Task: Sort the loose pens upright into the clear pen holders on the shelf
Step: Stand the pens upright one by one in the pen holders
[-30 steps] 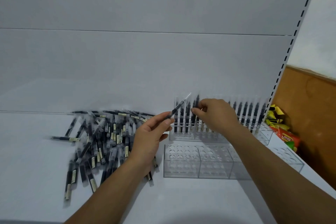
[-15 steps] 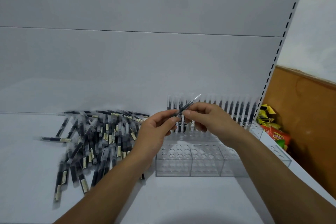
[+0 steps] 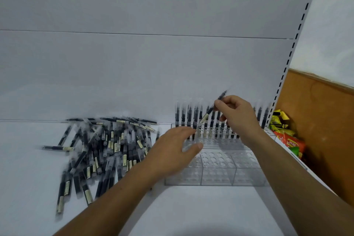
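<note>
One pen (image 3: 212,109) pinched in right hand (image 3: 238,118), left hand (image 3: 172,150) slack

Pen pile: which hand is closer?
Left. The left hand hovers just beside the pen pile; the right hand is farther right, holding a pen over the holders.

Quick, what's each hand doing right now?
Left hand: open, holding nothing.
Right hand: pinching one pen.
</note>
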A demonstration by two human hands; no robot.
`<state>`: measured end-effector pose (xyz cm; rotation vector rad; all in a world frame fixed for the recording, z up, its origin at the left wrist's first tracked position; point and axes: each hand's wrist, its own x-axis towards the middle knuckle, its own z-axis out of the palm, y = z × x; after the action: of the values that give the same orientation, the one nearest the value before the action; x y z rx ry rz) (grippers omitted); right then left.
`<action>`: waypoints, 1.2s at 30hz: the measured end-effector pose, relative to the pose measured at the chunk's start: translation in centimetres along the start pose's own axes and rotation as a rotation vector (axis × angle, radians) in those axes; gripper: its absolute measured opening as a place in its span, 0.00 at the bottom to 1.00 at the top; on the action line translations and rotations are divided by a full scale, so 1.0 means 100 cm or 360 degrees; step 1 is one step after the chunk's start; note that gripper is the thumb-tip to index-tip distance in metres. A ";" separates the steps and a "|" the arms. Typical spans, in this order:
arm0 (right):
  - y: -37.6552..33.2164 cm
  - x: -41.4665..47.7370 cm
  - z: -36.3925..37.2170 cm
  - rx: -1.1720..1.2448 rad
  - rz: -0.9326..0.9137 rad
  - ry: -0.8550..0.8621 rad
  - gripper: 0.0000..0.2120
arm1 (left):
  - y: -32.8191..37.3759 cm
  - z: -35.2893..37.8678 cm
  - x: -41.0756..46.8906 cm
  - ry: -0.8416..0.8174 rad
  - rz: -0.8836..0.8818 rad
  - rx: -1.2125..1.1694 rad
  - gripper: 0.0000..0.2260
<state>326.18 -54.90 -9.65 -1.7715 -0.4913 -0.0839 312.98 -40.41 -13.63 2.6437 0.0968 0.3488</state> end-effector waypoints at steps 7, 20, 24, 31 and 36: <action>0.005 0.013 0.011 -0.0684 -0.0259 -0.0085 0.08 | -0.006 0.005 0.005 -0.0218 -0.0117 0.0295 0.33; 0.012 0.015 0.027 -0.1385 -0.0272 -0.0367 0.09 | -0.009 0.011 0.004 -0.0182 -0.0127 0.0203 0.32; 0.007 0.013 0.023 -0.1464 -0.0228 -0.0389 0.12 | -0.011 0.011 0.006 -0.0196 -0.0132 0.0145 0.32; -0.017 -0.009 0.024 -0.1443 -0.0263 -0.0357 0.11 | -0.013 -0.014 -0.011 -0.0032 -0.0161 -0.0271 0.30; -0.048 -0.063 0.061 -0.1308 -0.0481 -0.0484 0.10 | -0.052 -0.043 -0.058 0.0354 -0.0301 -0.0283 0.25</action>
<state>317.47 -50.10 -8.83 -2.5127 -1.0502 -0.2582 306.22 -34.62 -13.72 2.3897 0.3674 0.5581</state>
